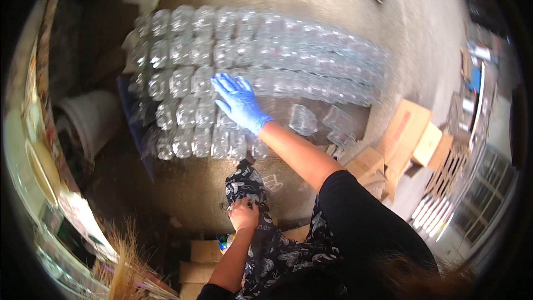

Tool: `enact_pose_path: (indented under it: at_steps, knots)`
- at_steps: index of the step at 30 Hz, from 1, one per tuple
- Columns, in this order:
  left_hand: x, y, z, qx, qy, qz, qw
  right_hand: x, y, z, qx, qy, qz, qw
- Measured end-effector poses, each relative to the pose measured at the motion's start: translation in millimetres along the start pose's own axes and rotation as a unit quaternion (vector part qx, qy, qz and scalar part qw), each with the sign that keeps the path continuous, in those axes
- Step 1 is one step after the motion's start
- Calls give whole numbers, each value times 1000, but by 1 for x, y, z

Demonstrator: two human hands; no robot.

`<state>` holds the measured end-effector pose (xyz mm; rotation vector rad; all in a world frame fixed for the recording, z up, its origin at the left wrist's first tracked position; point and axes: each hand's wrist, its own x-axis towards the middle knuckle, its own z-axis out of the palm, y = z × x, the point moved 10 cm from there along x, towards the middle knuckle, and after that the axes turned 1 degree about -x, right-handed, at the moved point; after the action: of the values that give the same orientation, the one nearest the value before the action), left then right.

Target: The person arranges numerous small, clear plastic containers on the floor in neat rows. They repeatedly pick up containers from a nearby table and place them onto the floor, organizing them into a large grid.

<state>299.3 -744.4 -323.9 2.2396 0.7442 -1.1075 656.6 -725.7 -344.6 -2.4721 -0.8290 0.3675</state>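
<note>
Rows of clear plastic bottles [202, 80] lie packed side by side across the floor. Over them reaches my right hand [239, 103] in a blue glove, fingers stretched out and slightly apart, on or just above the bottles; whether it touches them I cannot tell. Nothing shows in its grip. My bare left hand [243, 214] rests by my knee on the black patterned trousers [264, 244]. Its fingers are curled, with something small and dark beside them that I cannot make out. Two clear plastic pieces [303, 120] lie apart from the rows, near my right forearm.
Open cardboard boxes [404, 130] stand to the right, beside a slatted crate [447, 169]. At the left are a white bucket [91, 122] and a blue panel edge [135, 130]. Dry broom bristles [125, 264] rise at the lower left. More cardboard [202, 251] lies near my legs.
</note>
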Motion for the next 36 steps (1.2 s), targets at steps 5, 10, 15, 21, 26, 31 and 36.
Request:
enact_pose_path:
  at_steps: [5, 10, 15, 21, 26, 31, 36]
  knots:
    - [-3, 22, 15, 34, 4, -8, 999, -82, 175, -106, -77, 111, 180, 974]
    - [-21, 49, 50, 108, 16, 0, 994, -187, 393, -213, -199, 199, 357, 891]
    - [-28, 66, 70, 155, 34, -7, 987, -251, 542, -263, -213, 142, 472, 844]
    - [-46, 65, 135, 289, 107, 294, 905, -250, 587, -253, -206, 72, 448, 867]
    - [-41, 66, 140, 270, 57, 242, 930, -212, 532, -245, -227, 146, 298, 915]
    - [-35, 73, 141, 290, 37, 218, 931, -172, 495, -213, -205, 85, 262, 939]
    - [-46, 63, 139, 284, 118, 264, 914, -137, 431, -201, -201, 123, 217, 947]
